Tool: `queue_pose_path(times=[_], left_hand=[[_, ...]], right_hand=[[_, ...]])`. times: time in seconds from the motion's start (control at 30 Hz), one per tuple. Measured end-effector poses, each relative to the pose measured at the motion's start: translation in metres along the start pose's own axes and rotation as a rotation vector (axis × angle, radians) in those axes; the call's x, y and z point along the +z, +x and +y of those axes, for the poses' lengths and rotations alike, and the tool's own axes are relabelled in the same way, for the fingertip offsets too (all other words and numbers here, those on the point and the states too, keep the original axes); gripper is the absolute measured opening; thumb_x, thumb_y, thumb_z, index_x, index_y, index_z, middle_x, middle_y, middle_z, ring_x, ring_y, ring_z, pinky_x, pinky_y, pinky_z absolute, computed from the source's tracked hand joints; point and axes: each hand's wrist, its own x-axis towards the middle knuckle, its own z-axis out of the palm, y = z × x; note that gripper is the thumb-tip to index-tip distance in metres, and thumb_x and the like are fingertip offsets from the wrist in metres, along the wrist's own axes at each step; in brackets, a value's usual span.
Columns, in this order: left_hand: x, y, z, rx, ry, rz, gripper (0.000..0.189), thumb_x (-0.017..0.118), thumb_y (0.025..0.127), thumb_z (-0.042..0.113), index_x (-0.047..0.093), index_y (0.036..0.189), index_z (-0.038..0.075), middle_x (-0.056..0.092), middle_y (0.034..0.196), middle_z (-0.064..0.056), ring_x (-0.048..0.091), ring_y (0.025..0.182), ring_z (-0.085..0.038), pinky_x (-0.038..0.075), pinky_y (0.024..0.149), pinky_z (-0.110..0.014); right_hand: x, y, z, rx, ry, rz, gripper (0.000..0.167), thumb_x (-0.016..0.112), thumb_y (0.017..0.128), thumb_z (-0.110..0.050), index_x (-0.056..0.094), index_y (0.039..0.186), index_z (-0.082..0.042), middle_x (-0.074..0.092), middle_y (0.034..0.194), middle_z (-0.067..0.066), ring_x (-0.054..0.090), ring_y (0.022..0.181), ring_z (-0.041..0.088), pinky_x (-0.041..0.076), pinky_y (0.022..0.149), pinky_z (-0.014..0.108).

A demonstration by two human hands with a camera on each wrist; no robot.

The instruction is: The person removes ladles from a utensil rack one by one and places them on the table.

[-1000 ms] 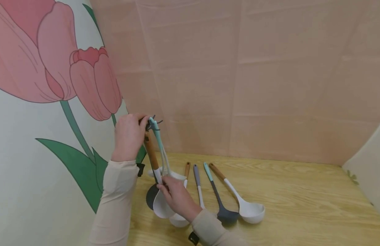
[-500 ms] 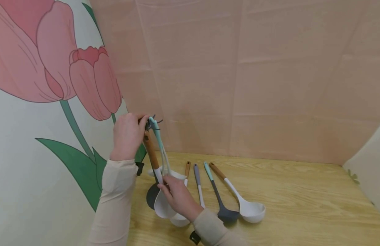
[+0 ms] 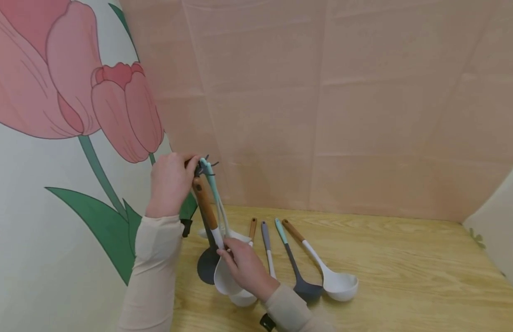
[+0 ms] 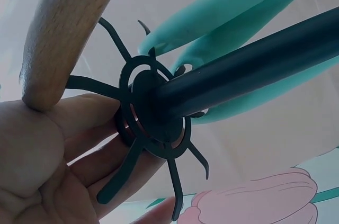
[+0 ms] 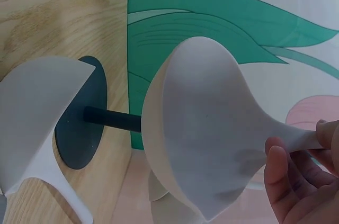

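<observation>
So, wht ladle (image 5: pixel 204 123) w/ brn handle (image 3: pixel 205 204).

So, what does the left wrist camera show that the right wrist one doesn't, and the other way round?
Only the left wrist view shows the left hand, the dark hook ring, the teal handles hanging on it and a wooden handle. Only the right wrist view shows a white utensil head, the right hand gripping its neck, the round base and the wood-grain table. Both show part of the dark pole and the tulip mural.
</observation>
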Motion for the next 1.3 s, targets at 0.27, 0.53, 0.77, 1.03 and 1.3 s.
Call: queue_pose_path(times=[0.27, 0.53, 0.77, 1.03, 1.3], left_hand=[[-0.001, -0.001, 0.0, 0.005, 0.006, 0.002, 0.029, 0.058, 0.103, 0.028, 0.079, 0.108, 0.01, 0.07, 0.073, -0.011, 0.059, 0.058, -0.025, 0.042, 0.053, -0.037], [-0.002, -0.002, -0.002, 0.009, 0.016, -0.014, 0.029, 0.058, 0.102, 0.028, 0.078, 0.112, 0.01, 0.071, 0.075, -0.011, 0.057, 0.059, -0.024, 0.039, 0.053, -0.035], [-0.002, -0.004, -0.003, 0.005, -0.005, -0.017, 0.029, 0.06, 0.101, 0.026, 0.076, 0.116, 0.008, 0.067, 0.087, -0.014, 0.058, 0.071, -0.028, 0.044, 0.061, -0.04], [-0.001, -0.006, -0.003, -0.001, -0.012, -0.016, 0.03, 0.062, 0.1, 0.024, 0.074, 0.119, 0.005, 0.055, 0.1, -0.018, 0.054, 0.083, -0.031, 0.046, 0.069, -0.045], [0.003, -0.01, -0.002, 0.013, -0.026, 0.008, 0.033, 0.071, 0.094, 0.02, 0.071, 0.123, 0.003, 0.049, 0.104, -0.018, 0.055, 0.09, -0.034, 0.047, 0.074, -0.048]], right_hand=[[-0.006, -0.004, 0.003, 0.008, -0.007, -0.009, 0.024, 0.051, 0.105, -0.029, 0.063, 0.113, -0.01, 0.065, 0.098, -0.002, 0.054, 0.078, 0.003, 0.049, 0.068, 0.019], [-0.011, -0.006, 0.003, 0.003, -0.025, 0.0, 0.021, 0.052, 0.105, -0.026, 0.063, 0.113, -0.01, 0.065, 0.098, -0.002, 0.055, 0.08, 0.005, 0.05, 0.07, 0.021], [-0.015, -0.012, 0.004, -0.001, -0.031, 0.016, 0.019, 0.053, 0.104, -0.024, 0.063, 0.112, -0.01, 0.065, 0.1, -0.002, 0.056, 0.082, 0.005, 0.051, 0.072, 0.022], [-0.021, -0.016, 0.004, -0.01, -0.049, 0.058, 0.011, 0.056, 0.103, -0.02, 0.062, 0.107, -0.011, 0.064, 0.096, -0.003, 0.059, 0.082, 0.007, 0.052, 0.069, 0.023], [-0.034, -0.017, 0.006, 0.015, -0.047, 0.084, 0.009, 0.057, 0.102, -0.016, 0.063, 0.107, -0.01, 0.065, 0.096, -0.004, 0.061, 0.084, 0.008, 0.053, 0.071, 0.025]])
